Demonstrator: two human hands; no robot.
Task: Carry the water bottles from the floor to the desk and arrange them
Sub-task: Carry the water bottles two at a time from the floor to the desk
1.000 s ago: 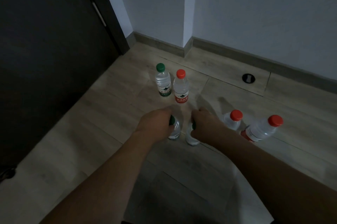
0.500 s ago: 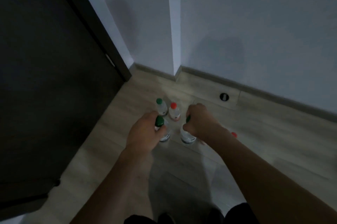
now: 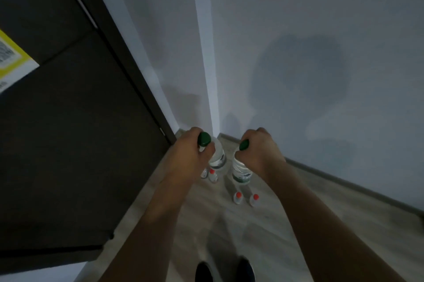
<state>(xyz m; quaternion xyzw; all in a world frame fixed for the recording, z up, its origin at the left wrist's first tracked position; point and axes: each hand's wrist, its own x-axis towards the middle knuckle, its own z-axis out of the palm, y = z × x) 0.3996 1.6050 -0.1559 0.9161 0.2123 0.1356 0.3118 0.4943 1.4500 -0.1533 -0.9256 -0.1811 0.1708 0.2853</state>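
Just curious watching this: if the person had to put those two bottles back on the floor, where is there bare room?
Bare wood floor lies open right of the two red-capped bottles, out to the grey skirting, and nearer, ahead of the dark shoes. It is crowded under the hands, where the other red-capped bottle stands.

Green caps (image 3: 204, 139) on held bottles; red caps (image 3: 238, 194) on floor bottles.
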